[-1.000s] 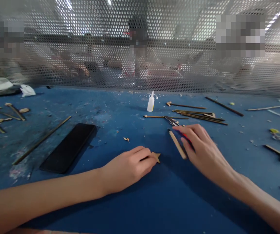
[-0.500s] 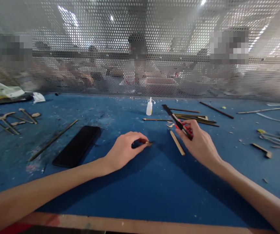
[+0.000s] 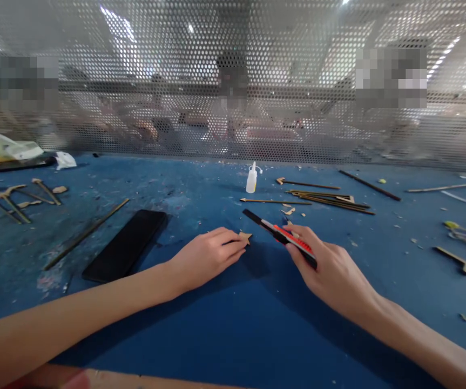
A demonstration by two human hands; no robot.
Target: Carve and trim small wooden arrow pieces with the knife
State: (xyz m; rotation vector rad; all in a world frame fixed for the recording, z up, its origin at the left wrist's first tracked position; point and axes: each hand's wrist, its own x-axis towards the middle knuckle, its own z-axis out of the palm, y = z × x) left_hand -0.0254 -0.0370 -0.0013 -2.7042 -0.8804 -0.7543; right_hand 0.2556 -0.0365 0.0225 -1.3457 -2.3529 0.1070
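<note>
Head view: my left hand (image 3: 210, 256) has its fingers close together on the wooden star (image 3: 247, 238), which lies on the blue table (image 3: 216, 335), probably so it can't slide. My right hand (image 3: 333, 265) is narrowed round the red and black cutter (image 3: 297, 242), blade pointing away from my palm, likely for control. The white bottle (image 3: 251, 181) stands upright further off, and the phone (image 3: 125, 246) lies just beyond my left forearm, both seemingly out of my fingers' way. I can read no brand, label or writing anywhere
</note>
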